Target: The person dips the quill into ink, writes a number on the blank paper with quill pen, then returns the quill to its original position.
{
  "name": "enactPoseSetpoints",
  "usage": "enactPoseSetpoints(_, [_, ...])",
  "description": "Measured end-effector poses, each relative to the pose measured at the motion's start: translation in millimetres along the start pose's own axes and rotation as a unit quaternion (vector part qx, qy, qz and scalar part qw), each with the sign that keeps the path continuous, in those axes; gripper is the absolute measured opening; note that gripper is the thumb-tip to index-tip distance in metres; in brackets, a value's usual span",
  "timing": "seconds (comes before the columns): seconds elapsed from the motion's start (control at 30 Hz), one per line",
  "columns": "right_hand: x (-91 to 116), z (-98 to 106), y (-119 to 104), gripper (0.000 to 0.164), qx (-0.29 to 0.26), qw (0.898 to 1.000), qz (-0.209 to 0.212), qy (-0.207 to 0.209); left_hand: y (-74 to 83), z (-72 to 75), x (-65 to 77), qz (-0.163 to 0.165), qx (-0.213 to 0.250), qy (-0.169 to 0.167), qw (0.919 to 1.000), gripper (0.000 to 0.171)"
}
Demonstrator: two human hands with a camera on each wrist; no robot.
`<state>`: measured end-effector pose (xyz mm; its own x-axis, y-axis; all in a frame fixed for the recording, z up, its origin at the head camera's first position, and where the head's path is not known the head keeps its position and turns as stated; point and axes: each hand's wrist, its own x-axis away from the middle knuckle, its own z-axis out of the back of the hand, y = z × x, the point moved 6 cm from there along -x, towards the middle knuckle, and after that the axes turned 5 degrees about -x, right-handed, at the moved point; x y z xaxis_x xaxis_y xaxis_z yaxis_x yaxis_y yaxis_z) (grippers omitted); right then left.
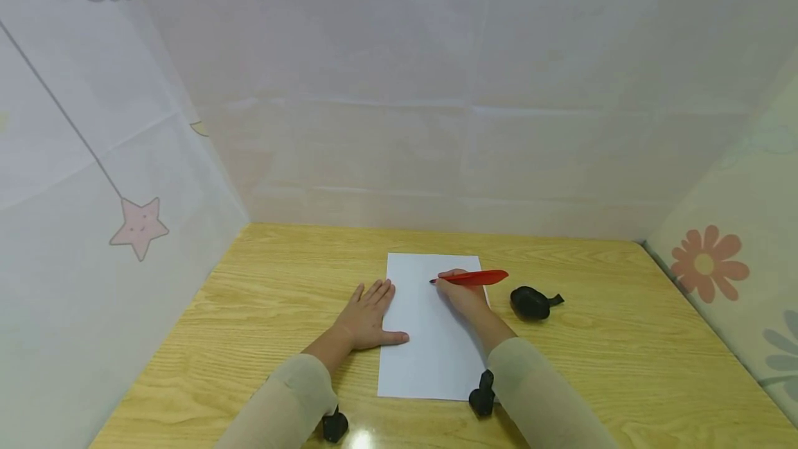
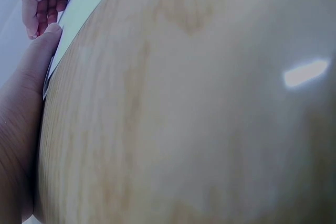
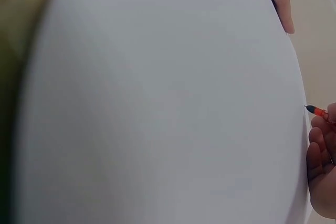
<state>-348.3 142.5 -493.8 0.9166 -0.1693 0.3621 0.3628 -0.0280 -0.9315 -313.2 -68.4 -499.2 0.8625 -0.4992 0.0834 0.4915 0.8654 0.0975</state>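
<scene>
Left hand: you rest it flat across the left edge of the paper — likely to steady it | Right hand: you pinch a red feather pen near its dark tip, over the paper — seemingly for control | Paper: on the table | Brands, labels, writing: none readable

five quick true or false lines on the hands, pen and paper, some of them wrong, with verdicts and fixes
1. The right hand holds a red pen. True.
2. The left hand has its thumb over the paper. True.
3. The left hand is clenched in a fist. False: it lies open, thumb out to the side.
4. A black object lies to the right of the paper. True.
5. The paper is covered in writing. False: no marks show on its visible part.
</scene>
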Motion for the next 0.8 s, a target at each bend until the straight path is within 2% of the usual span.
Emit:
enactPoseSetpoints(0.2, [1.1, -2.6, 0.5, 0.030, 0.005, 1.000, -0.001, -0.005, 0.1, -0.4, 0.4, -0.001, 0.003, 0.001, 1.0000, 0.113])
enactPoseSetpoints(0.53, [1.3, -3.0, 1.5, 0.028, 0.075, 0.997, 0.022, -0.009, -2.0, -5.9, -1.6, 0.003, 0.003, -0.003, 1.0000, 0.110])
enactPoseSetpoints(0.8, [1.7, -3.5, 0.8, 0.026, 0.075, 0.997, 0.026, -0.004, -2.1, -5.4, -2.4, 0.006, 0.010, -0.002, 0.9999, 0.110])
